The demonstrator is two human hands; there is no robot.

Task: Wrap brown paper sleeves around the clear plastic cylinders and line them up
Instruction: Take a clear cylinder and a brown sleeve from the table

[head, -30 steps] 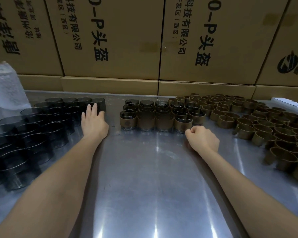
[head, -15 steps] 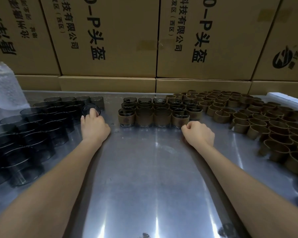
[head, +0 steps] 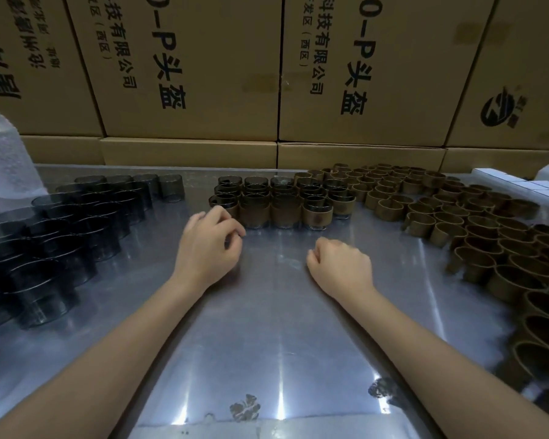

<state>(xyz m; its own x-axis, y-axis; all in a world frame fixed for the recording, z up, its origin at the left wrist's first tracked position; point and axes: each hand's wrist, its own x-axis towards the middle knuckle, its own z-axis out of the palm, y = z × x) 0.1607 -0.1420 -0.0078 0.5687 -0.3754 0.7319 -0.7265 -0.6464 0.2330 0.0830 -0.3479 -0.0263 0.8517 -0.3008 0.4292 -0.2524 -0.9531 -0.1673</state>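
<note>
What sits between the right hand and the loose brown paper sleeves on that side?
Nothing visible. Only bare shiny metal table lies between the right hand and the loose brown paper sleeves heaped further right.

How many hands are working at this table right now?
2. The left hand is beside the front row of wrapped cups; the right hand rests fisted on the metal table. None seem hidden.
</note>
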